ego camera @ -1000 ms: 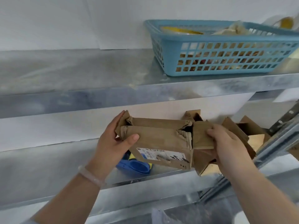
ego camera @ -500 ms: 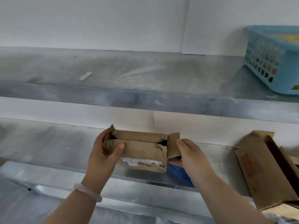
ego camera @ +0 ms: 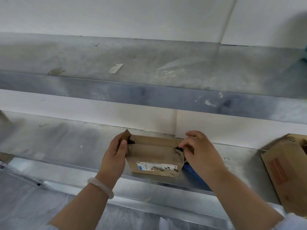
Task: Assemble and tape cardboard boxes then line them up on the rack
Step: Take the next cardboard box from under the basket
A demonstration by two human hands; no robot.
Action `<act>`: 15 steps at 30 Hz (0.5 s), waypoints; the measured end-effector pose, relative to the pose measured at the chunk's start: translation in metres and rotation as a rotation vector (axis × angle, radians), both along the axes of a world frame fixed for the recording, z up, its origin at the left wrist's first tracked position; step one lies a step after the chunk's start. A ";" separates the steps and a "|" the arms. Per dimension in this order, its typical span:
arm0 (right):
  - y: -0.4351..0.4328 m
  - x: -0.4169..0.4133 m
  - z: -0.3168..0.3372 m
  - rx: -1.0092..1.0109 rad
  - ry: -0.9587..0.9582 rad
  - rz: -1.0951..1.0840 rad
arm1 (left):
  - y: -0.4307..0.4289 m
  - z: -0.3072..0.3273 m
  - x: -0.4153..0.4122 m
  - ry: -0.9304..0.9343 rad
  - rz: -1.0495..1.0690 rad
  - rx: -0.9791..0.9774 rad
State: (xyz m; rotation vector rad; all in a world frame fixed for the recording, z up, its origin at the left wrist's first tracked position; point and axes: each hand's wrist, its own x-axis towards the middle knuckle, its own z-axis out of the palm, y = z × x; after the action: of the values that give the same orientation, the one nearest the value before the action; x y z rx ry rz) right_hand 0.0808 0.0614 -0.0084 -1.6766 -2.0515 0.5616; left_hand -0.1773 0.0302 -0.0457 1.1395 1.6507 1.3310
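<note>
A small worn cardboard box (ego camera: 154,157) with a white shipping label on its front stands on the lower metal rack shelf (ego camera: 58,146), near the shelf's front edge. Its top flaps are folded in. My left hand (ego camera: 116,153) grips the box's left end flap with thumb and fingers. My right hand (ego camera: 199,151) pinches the right end flap at the box's top corner. A blue object (ego camera: 192,171) shows behind my right wrist, mostly hidden.
A larger open cardboard box (ego camera: 287,170) lies tilted on the same shelf at the right edge. The upper shelf (ego camera: 149,70) carries only bits of tape residue. A white wall backs the rack. A blue basket edge (ego camera: 304,57) shows far right on the upper shelf.
The box has travelled left along the rack, away from the pile of boxes, and now rests on the lower shelf. Both hands have shifted to the end flaps.
</note>
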 end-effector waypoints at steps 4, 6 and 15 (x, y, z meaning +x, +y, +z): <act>0.006 -0.004 0.008 -0.056 -0.078 0.036 | 0.006 0.000 -0.005 -0.121 -0.032 -0.026; 0.008 -0.004 0.012 -0.083 -0.084 0.045 | 0.009 0.002 -0.007 -0.287 -0.012 -0.049; 0.009 0.008 0.017 -0.086 -0.134 0.170 | 0.018 0.003 -0.012 -0.368 -0.102 -0.075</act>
State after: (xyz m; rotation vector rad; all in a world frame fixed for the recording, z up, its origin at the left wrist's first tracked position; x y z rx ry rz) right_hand 0.0886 0.0704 0.0091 -1.6368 -2.3122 0.6156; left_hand -0.1888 0.0482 -0.0422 0.8616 1.3448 1.3111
